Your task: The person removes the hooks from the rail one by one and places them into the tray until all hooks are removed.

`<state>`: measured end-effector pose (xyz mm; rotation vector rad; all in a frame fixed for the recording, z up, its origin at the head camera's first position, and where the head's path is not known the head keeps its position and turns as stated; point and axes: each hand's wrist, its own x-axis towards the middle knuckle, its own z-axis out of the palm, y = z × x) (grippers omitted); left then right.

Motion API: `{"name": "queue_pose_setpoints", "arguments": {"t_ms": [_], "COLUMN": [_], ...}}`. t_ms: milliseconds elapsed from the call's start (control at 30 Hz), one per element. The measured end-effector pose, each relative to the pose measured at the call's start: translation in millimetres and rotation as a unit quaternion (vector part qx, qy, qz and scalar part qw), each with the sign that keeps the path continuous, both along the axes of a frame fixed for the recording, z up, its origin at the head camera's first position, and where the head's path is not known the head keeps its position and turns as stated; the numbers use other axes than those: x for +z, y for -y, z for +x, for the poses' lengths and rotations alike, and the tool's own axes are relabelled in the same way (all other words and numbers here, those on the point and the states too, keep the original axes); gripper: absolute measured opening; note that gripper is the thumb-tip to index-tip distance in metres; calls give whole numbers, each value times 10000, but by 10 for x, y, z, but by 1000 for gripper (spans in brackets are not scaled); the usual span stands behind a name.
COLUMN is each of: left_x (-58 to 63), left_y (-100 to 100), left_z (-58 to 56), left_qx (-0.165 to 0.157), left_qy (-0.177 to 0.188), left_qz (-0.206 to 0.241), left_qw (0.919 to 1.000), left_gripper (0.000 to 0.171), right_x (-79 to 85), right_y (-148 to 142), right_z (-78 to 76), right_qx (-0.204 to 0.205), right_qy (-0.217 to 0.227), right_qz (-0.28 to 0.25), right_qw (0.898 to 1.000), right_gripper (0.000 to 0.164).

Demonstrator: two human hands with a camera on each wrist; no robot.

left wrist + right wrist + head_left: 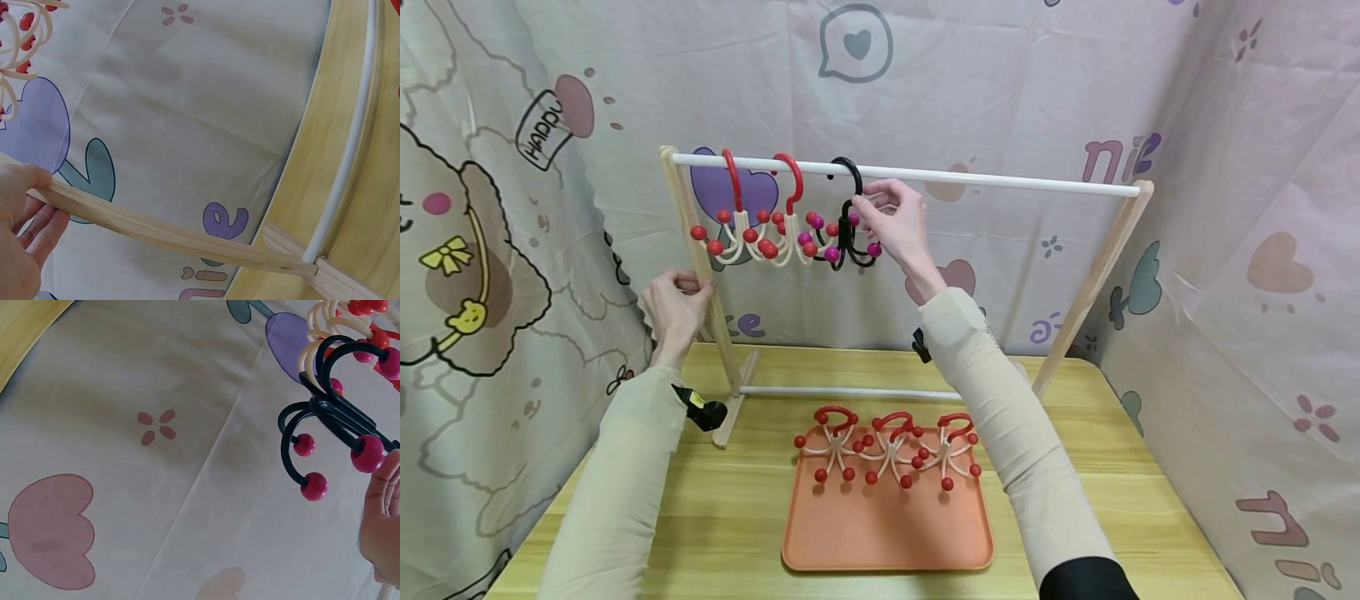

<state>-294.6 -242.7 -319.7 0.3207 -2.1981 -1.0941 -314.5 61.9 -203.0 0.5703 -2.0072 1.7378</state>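
My left hand (pixel 676 310) pinches the left wooden post (pixel 156 228) of a hanging rack, thumb on one side and fingers on the other. On the rack's white top rail (pixel 970 177) hangs a black claw-shaped hanger (pixel 846 237) with magenta balls on its curved arms. My right hand (pixel 897 223) pinches this hanger at the base of its hook; the fingertips are partly cut off in the right wrist view. Left of it, two cream hangers with red hooks and red balls hang on the rail: one red-hooked hanger (pixel 735 187) near the post, another red-hooked hanger (pixel 794 187) beside the black one.
An orange tray (pixel 887 533) lies on the wooden table (pixel 737 517) in front of the rack. Three more red-hooked hangers (pixel 891 450) lie along its far edge. A white lower bar (pixel 850 392) joins the rack's feet, and a printed curtain (pixel 1000 100) surrounds the table.
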Motion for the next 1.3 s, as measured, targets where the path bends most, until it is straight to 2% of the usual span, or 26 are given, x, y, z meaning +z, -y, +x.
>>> {"name": "queue_pose_setpoints", "arguments": {"t_ms": [400,700,967,1300], "left_x": [4,-3,-4,4], "left_y": [4,4,-3,-11], "left_z": [5,1,6,6], "left_qx": [-17,-11,-5,7], "left_qy": [51,54,121,122], "left_qz": [67,79,80,79], "left_qw": [10000,10000,9999,9999], "left_gripper": [29,29,30,29], "right_x": [35,41,49,58], "right_y": [37,57,35,-14], "right_z": [-31,-42,-29,-19], "right_qx": [34,225,177,178], "right_qy": [98,38,21,-48], "right_qz": [41,-127,-62,-277], "right_qw": [9999,9997,9998,9994], "right_gripper": [21,17,15,15]}}
